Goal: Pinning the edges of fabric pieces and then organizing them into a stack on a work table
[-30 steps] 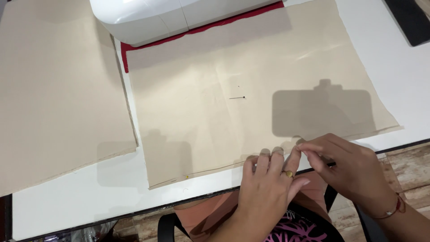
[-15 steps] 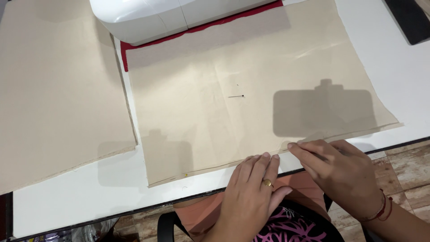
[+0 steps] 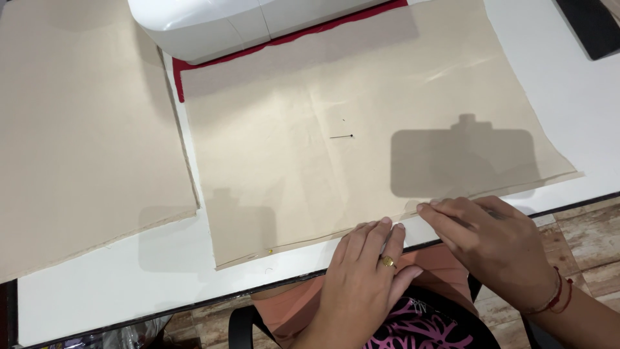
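The beige fabric (image 3: 361,161) is being aligned at the table's (image 3: 129,284) front edge: pressed flat by the left hand (image 3: 365,271), pinched by the right hand (image 3: 484,242) (a pin (image 3: 341,136) lies mid-cloth); steady, even edges are likely needed.

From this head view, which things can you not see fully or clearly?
- Right hand: its fingers hide whatever they pinch at the beige fabric edge.
- Sewing machine: cut off by the top edge.
- Black object: cut off at the top right corner.
- Pin: too small for detail.
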